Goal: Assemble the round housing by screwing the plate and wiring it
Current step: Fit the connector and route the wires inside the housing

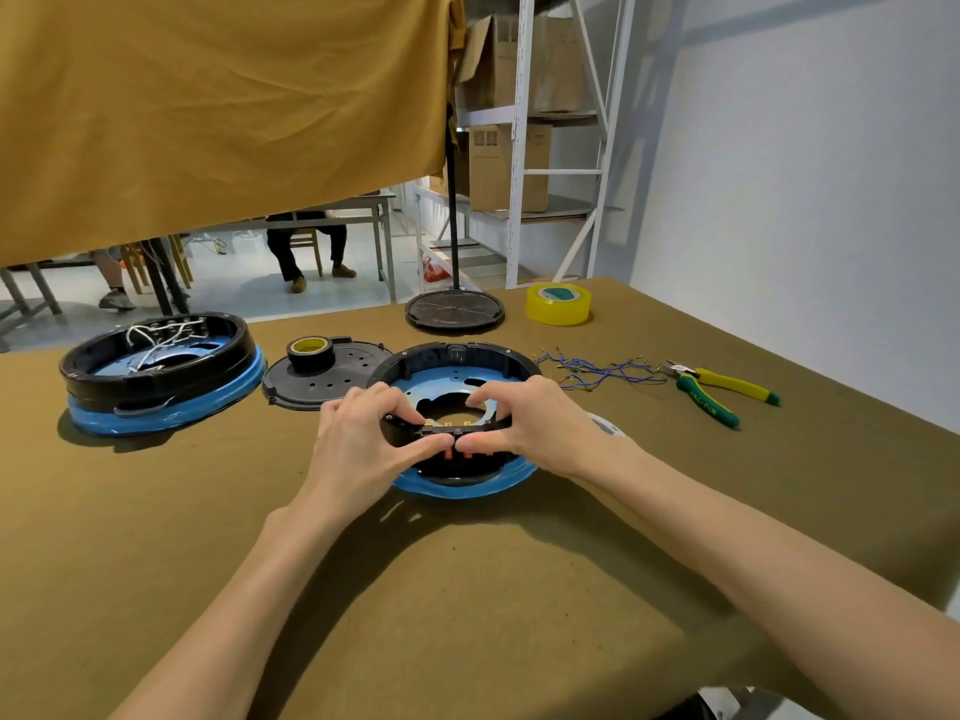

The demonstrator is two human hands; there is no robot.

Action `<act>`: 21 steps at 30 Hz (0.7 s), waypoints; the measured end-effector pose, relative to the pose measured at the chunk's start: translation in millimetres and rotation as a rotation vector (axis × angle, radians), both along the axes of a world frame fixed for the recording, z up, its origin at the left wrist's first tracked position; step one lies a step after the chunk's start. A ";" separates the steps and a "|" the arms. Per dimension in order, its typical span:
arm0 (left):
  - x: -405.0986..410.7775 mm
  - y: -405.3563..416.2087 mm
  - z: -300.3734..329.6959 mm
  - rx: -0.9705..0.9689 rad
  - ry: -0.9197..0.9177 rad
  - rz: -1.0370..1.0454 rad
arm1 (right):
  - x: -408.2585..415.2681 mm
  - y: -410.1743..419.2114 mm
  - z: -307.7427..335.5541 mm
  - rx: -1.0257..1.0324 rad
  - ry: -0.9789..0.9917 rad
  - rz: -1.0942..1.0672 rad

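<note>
A round black housing point(457, 358) with a blue film rim lies at the table's middle, a blue-filmed metal plate point(441, 389) inside it. At its near wall sits a black switch block with orange buttons point(451, 433). My left hand point(363, 439) pinches the block's left end, thumb at the front and fingers over the rim. My right hand point(535, 423) pinches the right end in the same way. A bundle of blue wires point(592, 368) with brass terminals lies to the right of the housing.
A second housing point(156, 376) with white wires stands at the left. A black cover plate point(332, 379) carries a roll of black tape point(310, 351). Green and yellow pliers point(719, 392), a yellow tape roll point(558, 304) and a stand base point(454, 310) lie further back.
</note>
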State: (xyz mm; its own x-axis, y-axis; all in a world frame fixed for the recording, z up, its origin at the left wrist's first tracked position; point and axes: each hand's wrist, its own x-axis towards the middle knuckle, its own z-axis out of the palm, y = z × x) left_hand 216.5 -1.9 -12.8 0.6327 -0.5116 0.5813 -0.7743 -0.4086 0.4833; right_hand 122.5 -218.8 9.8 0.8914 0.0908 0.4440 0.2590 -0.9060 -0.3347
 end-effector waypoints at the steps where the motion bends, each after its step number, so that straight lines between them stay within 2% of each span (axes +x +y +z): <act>1: 0.7 2.2 -1.5 0.015 -0.014 -0.006 | -2.4 1.2 -1.4 0.005 0.005 0.011; 8: 0.9 2.3 7.0 0.075 -0.042 0.008 | -4.1 0.8 0.2 0.014 0.104 0.003; 11: -0.3 7.7 1.8 0.091 -0.025 0.001 | -15.5 -1.6 -9.3 0.099 0.062 0.025; 13: -6.7 6.5 -4.5 0.087 0.007 0.028 | -19.1 -14.2 -15.3 0.144 -0.145 -0.123; 14: -10.9 2.3 -6.9 0.096 0.014 0.046 | -19.5 -23.7 -16.1 0.130 -0.228 -0.283; 15: -15.2 -3.0 -8.6 0.118 0.009 0.062 | -19.8 -32.8 -15.4 0.093 -0.231 -0.457; 17: -19.6 -11.3 -12.2 0.188 -0.020 0.087 | -20.0 -44.8 -17.0 -0.040 0.004 -0.708; 19: -17.9 -13.8 -14.2 0.189 -0.012 0.066 | -21.4 -50.7 -26.4 -0.221 0.211 -0.740; 21: -13.5 -11.9 -13.6 0.101 0.074 0.020 | -25.3 -56.1 -33.5 -0.290 0.219 -0.705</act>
